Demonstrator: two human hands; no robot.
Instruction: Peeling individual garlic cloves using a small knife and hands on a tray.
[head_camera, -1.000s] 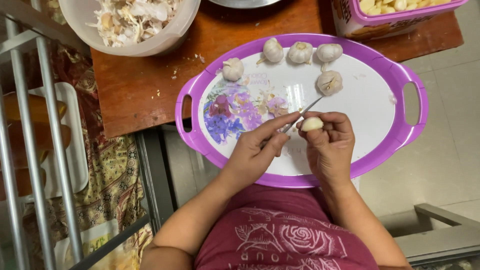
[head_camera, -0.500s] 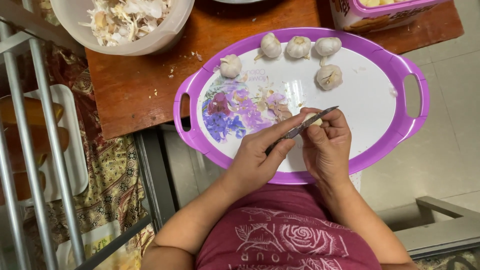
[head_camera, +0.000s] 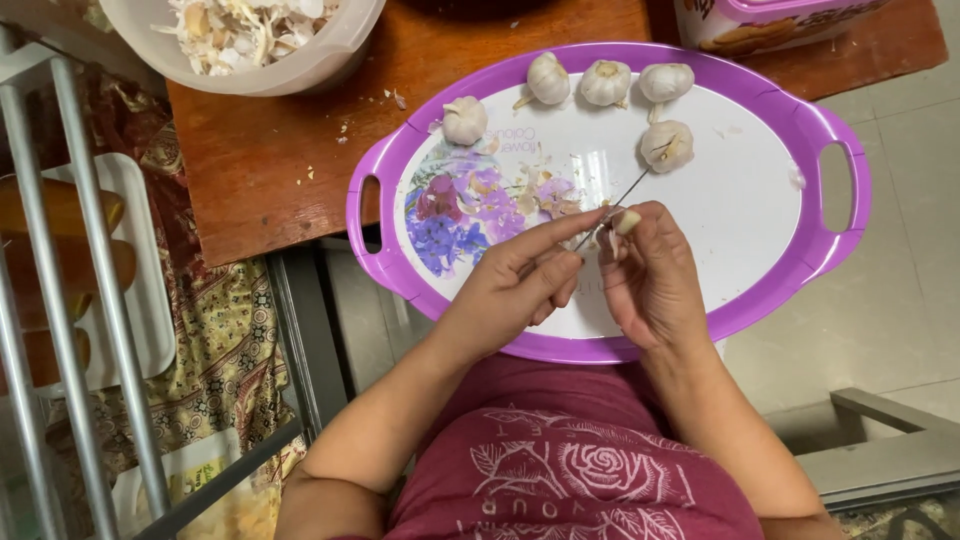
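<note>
Purple tray (head_camera: 400, 180) | knife (head_camera: 610, 210) handle hidden | clove (head_camera: 627, 221) half-covered by fingers (head_camera: 640, 235)

Garlic bulbs (head_camera: 606, 82) on tray (head_camera: 760, 200), bowl (head_camera: 250, 40) left.

My left hand (head_camera: 520, 285) covered the knife's handle, so only the thin blade (head_camera: 610, 208) showed. The garlic clove (head_camera: 627, 221) sat mostly hidden in my right hand (head_camera: 650, 280). The top edge cut off the bowl of peels (head_camera: 250, 45) and the purple-lidded container (head_camera: 770, 20).
</note>
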